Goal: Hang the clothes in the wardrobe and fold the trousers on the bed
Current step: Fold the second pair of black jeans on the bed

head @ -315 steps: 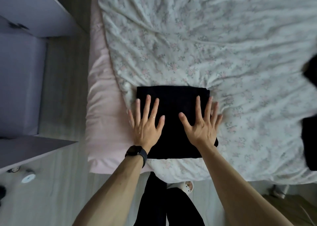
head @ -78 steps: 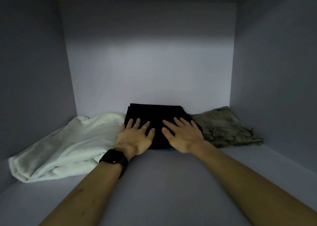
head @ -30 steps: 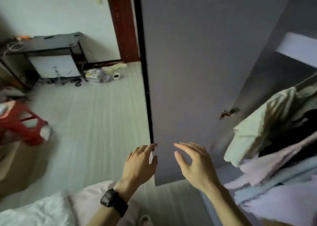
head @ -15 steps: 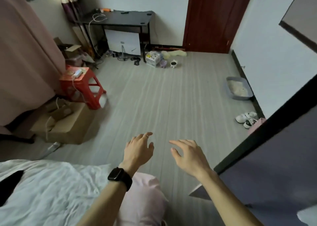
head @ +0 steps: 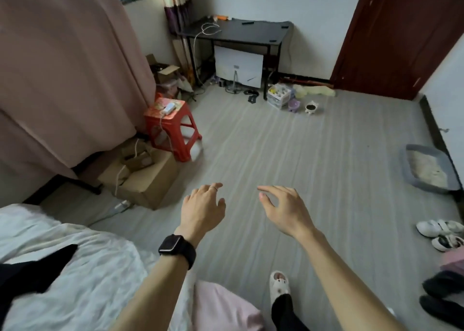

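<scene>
Hovering side by side over the grey striped floor, the left hand and right hand are both released: fingers loosely spread, palms down, gripping nothing. Empty hands held forward like this suggest a gap between garments, with the next piece not yet picked up. The likely candidate is the flat black cloth garment, which lies on the bed with a crumpled white cover at lower left, well apart from either hand and partly cut off by the frame; whether it is a pair of trousers I cannot tell. The wardrobe is not in view. A dark heap of clothing shows at the right edge, on what I cannot tell.

Counted: two hands, one black smartwatch on the left wrist and one thin ring on that hand; one black garment on the bed; one red plastic stool just beside one large brown cardboard box; one black metal desk; one grey litter tray; two white shoes by the wall; one pale slipper on the person's foot
</scene>
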`<state>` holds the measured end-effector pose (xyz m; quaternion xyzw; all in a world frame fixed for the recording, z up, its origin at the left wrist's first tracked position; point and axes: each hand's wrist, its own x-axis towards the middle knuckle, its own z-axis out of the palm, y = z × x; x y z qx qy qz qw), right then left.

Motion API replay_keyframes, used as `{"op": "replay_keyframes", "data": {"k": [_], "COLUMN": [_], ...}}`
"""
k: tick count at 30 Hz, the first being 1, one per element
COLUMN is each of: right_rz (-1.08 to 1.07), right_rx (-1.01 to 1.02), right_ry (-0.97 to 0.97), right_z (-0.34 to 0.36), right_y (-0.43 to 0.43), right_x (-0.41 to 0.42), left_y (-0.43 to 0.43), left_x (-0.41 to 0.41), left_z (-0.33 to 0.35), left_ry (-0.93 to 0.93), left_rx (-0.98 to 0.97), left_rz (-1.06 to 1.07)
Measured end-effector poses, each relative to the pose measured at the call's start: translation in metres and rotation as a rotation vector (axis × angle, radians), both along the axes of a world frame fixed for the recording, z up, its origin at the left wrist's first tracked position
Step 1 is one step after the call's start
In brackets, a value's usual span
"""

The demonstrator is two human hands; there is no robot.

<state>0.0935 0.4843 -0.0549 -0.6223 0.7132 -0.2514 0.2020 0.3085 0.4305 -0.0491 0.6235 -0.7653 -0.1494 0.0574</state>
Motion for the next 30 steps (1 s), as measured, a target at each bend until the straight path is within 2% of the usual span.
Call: {"op": "replay_keyframes", "data": {"k": [8, 11, 17, 23, 30], "right_rz": [0.251, 0.442, 0.744, 0.948, 1.311], "right_rx": [-0.080, -0.074, -0.040, -0.007, -0.030], "right_ry": [-0.023, 0.025, 0.080, 0.050, -0.015], "right_z": [-0.010, -0.010, 0.009, 0.014, 0.022], "right_y": [-0.186, -0.276, -0.410, -0.459, -0.444], "right_x": [0.009, 0.014, 0.034, 0.090, 0.234], "left_y": [-0.135, -0.194, -0.267, -0.249, -0.175], "left_x": [0.030, 0.038, 0.052, 0.079, 0.166], "left_z": [-0.001, -0.014, -0.024, -0.020, 0.010], "left_ry": [0.069, 0.131, 0.150, 0.117, 0.074], "left_rx": [-0.070, -0.057, 0.000, 0.065, 0.024], "left_rz": [0.304, 0.506, 0.769, 0.974, 1.334]}}
